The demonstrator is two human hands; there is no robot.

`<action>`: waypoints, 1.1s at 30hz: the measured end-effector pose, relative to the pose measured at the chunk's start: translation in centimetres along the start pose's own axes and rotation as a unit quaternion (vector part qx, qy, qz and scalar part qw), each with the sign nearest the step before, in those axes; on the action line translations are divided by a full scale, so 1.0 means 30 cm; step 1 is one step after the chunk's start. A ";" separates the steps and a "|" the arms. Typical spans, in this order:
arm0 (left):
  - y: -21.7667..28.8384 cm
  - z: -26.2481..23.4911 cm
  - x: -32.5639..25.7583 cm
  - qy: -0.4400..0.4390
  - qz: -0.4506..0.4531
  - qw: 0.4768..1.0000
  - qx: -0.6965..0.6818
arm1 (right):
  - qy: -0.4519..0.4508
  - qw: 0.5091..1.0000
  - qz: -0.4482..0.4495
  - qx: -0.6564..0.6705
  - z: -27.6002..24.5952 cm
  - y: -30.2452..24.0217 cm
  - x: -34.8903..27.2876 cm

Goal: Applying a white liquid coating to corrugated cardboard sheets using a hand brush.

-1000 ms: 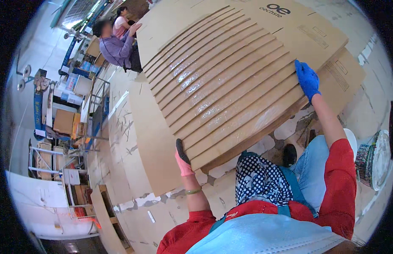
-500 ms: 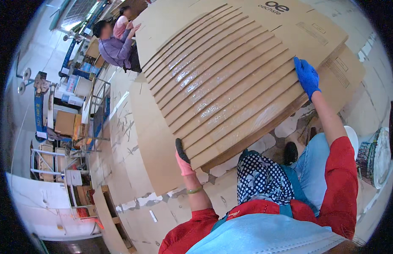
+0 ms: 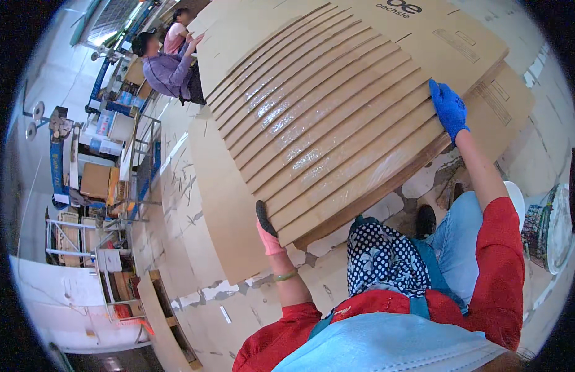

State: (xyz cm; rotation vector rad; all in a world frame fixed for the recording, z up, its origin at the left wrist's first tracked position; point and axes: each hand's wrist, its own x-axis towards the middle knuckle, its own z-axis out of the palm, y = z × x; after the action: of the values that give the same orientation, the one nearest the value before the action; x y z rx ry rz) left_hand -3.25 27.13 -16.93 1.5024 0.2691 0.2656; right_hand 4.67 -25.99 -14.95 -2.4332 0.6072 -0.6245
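Observation:
Before me lies a fanned row of brown cardboard sheets (image 3: 328,133), overlapping like steps, with a wet-looking shiny band across their middle. My left hand (image 3: 266,229), in a pink glove with dark fingers, grips the near left end of the row. At the right end my right hand (image 3: 448,110), in a blue glove, holds the sheets' edge with its fingers lying on top and close together. Both thumbs are hard to make out. Under the row are larger flat cardboard pieces (image 3: 222,239), one of them printed at the far right.
Two people (image 3: 170,68) are at the far left end of the cardboard. Metal racks with boxes (image 3: 98,180) line the left side. A long wooden frame (image 3: 166,322) lies at the lower left. A round bucket-like container (image 3: 548,229) stands at my right.
The view has shifted very slightly. Both hands keep their places on the cardboard sheets, and the row looks the same.

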 end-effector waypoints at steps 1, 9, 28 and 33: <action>-0.006 -0.006 0.001 0.001 0.000 1.000 0.000 | -0.002 1.000 0.000 0.008 -0.001 -0.002 -0.001; -0.041 -0.006 0.014 0.015 -0.001 1.000 0.005 | -0.013 1.000 0.014 0.001 0.004 0.024 0.008; -0.097 -0.054 0.030 -0.023 0.079 0.992 0.095 | -0.003 0.997 -0.061 0.041 0.023 0.014 0.012; -0.116 -0.092 0.037 -0.036 0.092 0.984 0.148 | -0.014 0.995 -0.043 0.088 0.021 0.051 0.017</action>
State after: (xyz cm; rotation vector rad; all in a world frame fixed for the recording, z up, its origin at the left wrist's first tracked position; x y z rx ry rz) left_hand -3.11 29.93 -20.54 1.8304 0.1132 0.3291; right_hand 4.97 -27.16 -16.19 -2.3088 0.4197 -0.6485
